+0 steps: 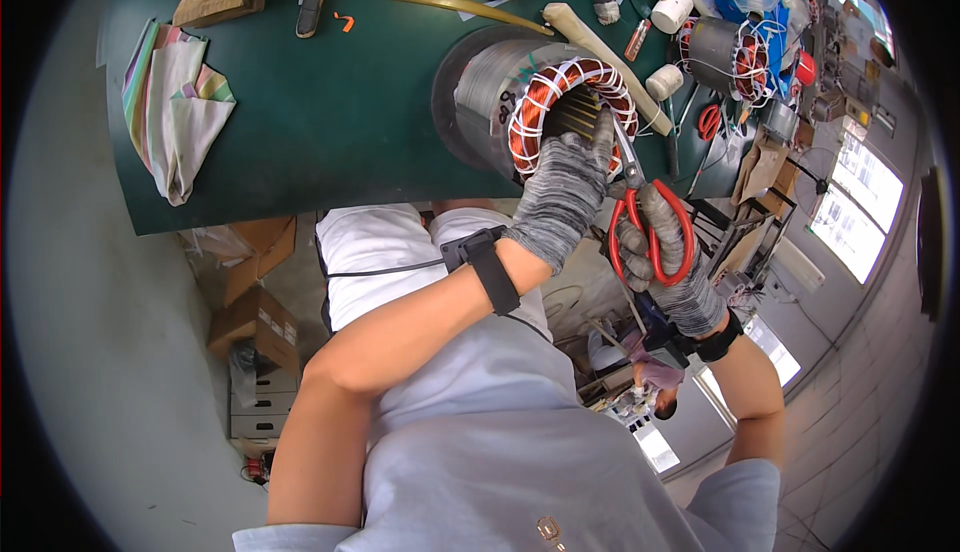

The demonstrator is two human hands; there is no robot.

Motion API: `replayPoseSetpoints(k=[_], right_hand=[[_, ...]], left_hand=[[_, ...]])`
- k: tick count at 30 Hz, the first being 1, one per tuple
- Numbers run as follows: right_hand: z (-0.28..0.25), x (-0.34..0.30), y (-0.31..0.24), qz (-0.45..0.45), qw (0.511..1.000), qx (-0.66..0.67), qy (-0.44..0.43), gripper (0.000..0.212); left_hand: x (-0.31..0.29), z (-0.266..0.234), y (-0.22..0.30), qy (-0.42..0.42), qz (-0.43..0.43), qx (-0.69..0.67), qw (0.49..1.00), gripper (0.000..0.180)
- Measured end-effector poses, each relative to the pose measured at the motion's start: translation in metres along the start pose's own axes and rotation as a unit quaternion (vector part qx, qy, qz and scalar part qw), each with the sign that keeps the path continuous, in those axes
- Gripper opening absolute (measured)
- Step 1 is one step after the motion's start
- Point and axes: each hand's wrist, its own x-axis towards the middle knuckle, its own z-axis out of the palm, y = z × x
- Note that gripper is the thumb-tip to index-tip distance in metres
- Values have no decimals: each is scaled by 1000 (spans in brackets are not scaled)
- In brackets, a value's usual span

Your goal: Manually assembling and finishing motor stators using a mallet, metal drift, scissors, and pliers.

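A motor stator [485,102] lies on its side on the green table, its open bore turned toward me. Copper windings [530,107] laced with white cord ring this end. In a grey knitted glove, my left hand [570,192] is closed over the near lower edge of the winding, with some fingers at the bore. My right hand [665,242], gloved alike, grips red-handled scissors [631,174] by their loops. Their blades point up to the right side of the winding, beside my left fingertips. Whether the tips touch cord is too small to tell.
Behind the stator lie a pale wooden stick [605,62], a yellowish strip [460,7] and a white-headed mallet [672,10]. A second stator [715,57] stands at the right, near red-handled scissors [709,122]. A striped cloth [180,102] hangs at the left table edge.
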Motion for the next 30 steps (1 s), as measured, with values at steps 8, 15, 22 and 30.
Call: replayPoseSetpoints(k=[8, 15, 22, 30], right_hand=[[-5, 7, 1, -39, 997, -59, 5, 43], [-10, 10, -4, -92, 985, -142, 20, 39], [-16, 27, -7, -101, 972, -211, 22, 39], [-57, -47, 11, -129, 933, -323, -92, 24]], left_hand=[[1, 4, -2, -8, 20, 6, 1000, 63], [2, 5, -2, -11, 20, -7, 1000, 60], [0, 7, -3, -2, 20, -6, 1000, 57], [0, 10, -6, 0, 50, 102, 994, 42]])
